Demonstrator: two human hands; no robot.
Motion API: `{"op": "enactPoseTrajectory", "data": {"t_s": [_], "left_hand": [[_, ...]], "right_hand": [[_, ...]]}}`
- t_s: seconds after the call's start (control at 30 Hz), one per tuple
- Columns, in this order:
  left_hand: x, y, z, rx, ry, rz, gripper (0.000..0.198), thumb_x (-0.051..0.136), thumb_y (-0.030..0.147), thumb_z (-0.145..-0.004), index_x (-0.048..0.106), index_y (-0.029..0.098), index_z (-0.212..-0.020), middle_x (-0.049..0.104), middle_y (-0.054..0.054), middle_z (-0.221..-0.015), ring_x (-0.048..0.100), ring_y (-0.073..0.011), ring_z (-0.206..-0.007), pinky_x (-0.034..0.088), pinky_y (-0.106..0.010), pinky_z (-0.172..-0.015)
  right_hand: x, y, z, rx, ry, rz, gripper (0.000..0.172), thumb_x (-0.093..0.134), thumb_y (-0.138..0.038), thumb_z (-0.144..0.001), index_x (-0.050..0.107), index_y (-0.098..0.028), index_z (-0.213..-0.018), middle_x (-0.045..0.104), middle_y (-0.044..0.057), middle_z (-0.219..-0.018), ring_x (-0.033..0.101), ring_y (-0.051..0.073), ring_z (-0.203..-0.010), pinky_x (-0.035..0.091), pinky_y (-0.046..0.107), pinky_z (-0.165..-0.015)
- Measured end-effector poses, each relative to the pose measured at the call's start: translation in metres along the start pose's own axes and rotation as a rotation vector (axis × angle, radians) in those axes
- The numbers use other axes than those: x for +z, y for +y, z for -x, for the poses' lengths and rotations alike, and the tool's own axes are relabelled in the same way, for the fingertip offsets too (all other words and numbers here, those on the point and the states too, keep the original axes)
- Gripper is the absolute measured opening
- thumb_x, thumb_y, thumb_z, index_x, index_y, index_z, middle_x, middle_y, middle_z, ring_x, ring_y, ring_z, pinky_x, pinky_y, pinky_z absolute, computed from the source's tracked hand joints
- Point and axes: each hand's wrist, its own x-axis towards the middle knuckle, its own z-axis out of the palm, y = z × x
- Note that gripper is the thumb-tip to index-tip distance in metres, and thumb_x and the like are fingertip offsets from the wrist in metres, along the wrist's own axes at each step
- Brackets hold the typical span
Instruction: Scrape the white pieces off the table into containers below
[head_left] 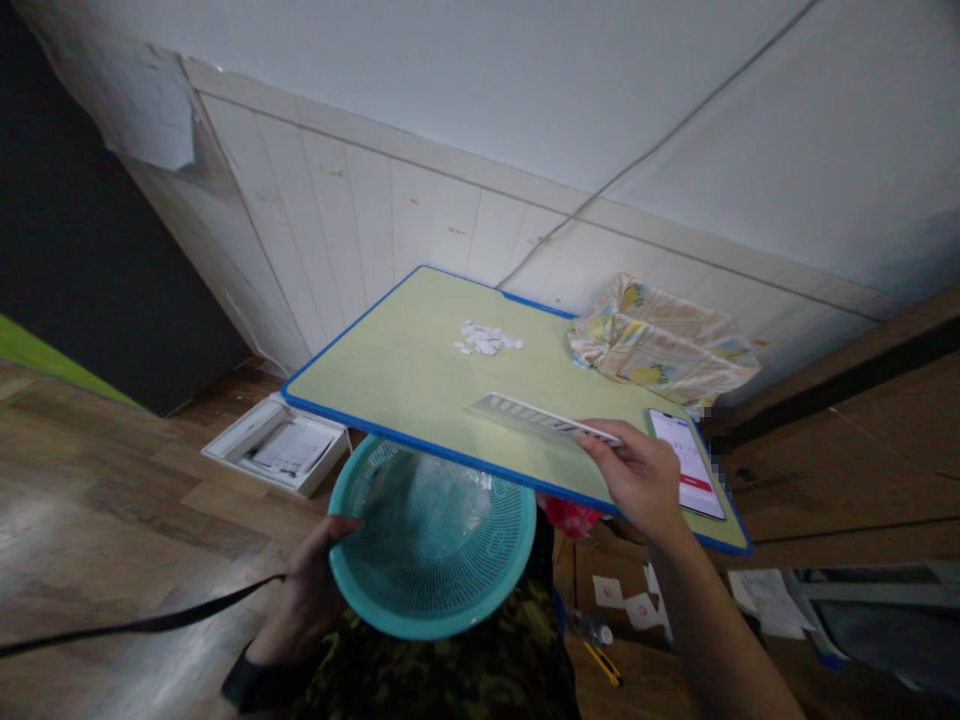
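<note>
Head view, held basket (pixel 420 628), apparently slotted strip (pixel 544 416)

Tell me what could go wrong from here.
The white paper scraps lie loose on the table, so a brisk stroke of the white slotted tool in the right hand might scatter them. The phone lies near the table's right end, close to that hand, so a careless arm movement might knock it off. The left hand grips the teal basket at one side of its rim, so it could tilt.
</note>
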Motion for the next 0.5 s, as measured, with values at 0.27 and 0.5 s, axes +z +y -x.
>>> {"op": "enactPoseTrajectory", "data": {"t_s": [0.27,0.5], "left_hand": [[-0.017,-0.02,-0.027,-0.012,0.049,-0.073,0.02,0.067,0.015,-0.073,0.074,0.009,-0.09,0.077,-0.011,-0.067,0.073,-0.0308,-0.061,0.06,-0.042,-0.064],[-0.04,-0.043,-0.049,-0.038,0.025,-0.114,0.011,0.064,0.018,-0.077,0.071,0.01,-0.081,0.075,-0.011,-0.063,0.071,-0.0276,-0.056,0.058,-0.038,-0.059]], "right_hand": [[0.028,0.044,-0.095,-0.041,0.007,-0.049,0.024,0.065,-0.04,-0.085,0.074,-0.019,-0.091,0.073,0.002,-0.082,0.062,0.016,-0.069,0.045,0.027,-0.062],[0.075,0.066,-0.143,0.004,0.02,-0.116,0.028,0.065,-0.043,-0.081,0.074,-0.017,-0.09,0.07,0.002,-0.077,0.058,0.016,-0.066,0.041,0.026,-0.059]]}}
